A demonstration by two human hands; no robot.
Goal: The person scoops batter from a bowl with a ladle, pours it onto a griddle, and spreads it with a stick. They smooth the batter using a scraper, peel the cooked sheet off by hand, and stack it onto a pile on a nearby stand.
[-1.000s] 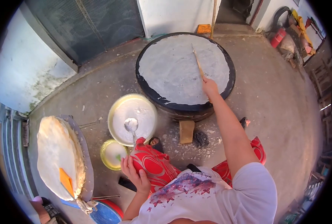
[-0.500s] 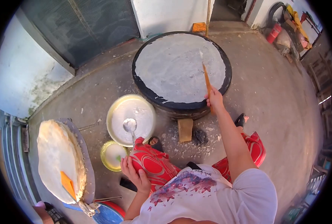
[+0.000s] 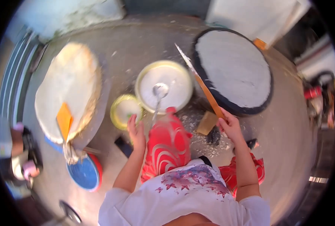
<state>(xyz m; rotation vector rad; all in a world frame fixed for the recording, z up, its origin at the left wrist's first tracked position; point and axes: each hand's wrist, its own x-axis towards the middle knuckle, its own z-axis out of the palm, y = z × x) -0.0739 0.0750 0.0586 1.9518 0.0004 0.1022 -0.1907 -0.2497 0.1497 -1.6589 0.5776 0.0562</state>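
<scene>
My right hand (image 3: 230, 126) is wrapped round the handle end of a long, flat wooden spatula (image 3: 208, 93), its far tip coated in white batter. That tip is raised between a large basin (image 3: 139, 92) of batter and a round black griddle (image 3: 201, 69). A thin pale sheet of batter (image 3: 233, 64) covers most of the griddle. Holding nothing, my left hand (image 3: 138, 133) has its fingers apart beside a small yellow-rimmed bowl (image 3: 114, 119) of white liquid. A metal ladle (image 3: 160, 91) rests in the large basin.
On the left, a tall stack of thin pale rounds (image 3: 67, 81) carries an orange diamond-shaped tool (image 3: 64, 120). Below it stands a blue-and-red bucket (image 3: 85, 175). A dark phone-like slab (image 3: 123, 146) lies near my left wrist. A brown block (image 3: 207, 123) and scattered flakes are by the griddle.
My view has swung left, so the griddle now appears further right. The spatula has come off the griddle towards the basin. My left hand has lifted off my knee, fingers spread.
</scene>
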